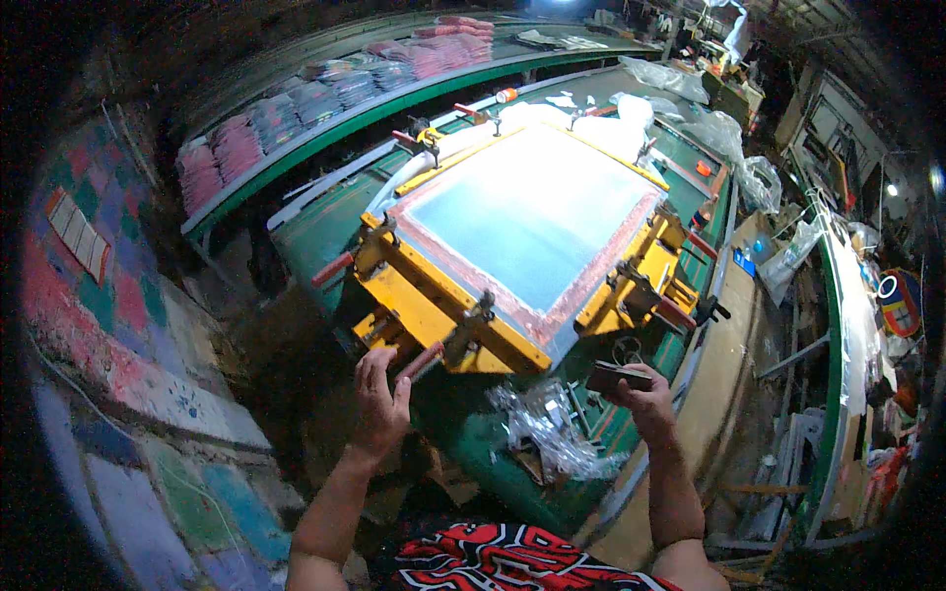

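Note:
A large screen-printing frame (463, 261) with a bright mesh lies on the green table, held in yellow metal bars (439, 305) with black clamp knobs. My left hand (379, 396) hovers by the near left corner, its fingers stretched and thumb apart. Just beyond that thumb juts a red clamp handle (422, 361); I cannot tell whether they touch. Lower right of the frame, my right hand (647, 396) grips a small dark flat block (618, 376), its exact kind unclear. Behind the block shows a thin loop (627, 349).
Crumpled clear plastic (552, 428) lies on the near table end. Folded pink and grey cloth stacks (335, 94) line a long table at the far left. An orange tape roll (506, 96) sits behind the frame. A green-edged rack (833, 394) stands at right.

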A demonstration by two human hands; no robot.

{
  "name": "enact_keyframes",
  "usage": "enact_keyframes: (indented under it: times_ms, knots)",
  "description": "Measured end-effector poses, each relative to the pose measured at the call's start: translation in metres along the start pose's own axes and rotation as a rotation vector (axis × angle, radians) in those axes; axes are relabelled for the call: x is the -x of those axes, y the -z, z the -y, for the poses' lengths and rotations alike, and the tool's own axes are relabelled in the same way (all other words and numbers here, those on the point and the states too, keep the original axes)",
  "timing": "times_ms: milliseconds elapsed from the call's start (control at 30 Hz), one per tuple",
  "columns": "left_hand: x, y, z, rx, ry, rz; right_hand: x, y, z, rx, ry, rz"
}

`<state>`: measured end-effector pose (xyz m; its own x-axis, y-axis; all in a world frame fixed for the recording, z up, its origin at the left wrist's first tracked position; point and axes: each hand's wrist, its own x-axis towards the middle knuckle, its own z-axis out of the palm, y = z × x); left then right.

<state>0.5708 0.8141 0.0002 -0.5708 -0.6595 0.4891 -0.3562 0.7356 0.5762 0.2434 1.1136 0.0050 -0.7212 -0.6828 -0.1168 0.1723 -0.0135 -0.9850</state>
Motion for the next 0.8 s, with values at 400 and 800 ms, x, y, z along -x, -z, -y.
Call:
enact_keyframes:
  times_ms: [400,800]
  knots:
    - [-0.187,-0.014,0.168,-0.099,-0.125,-0.017,-0.262,-0.200,0.016,0.387,0.353,0.408]
    - [-0.245,-0.043,0.229,-0.034,0.008,0.158,-0.475,-0.411,-0.031,1.151,1.050,0.805]
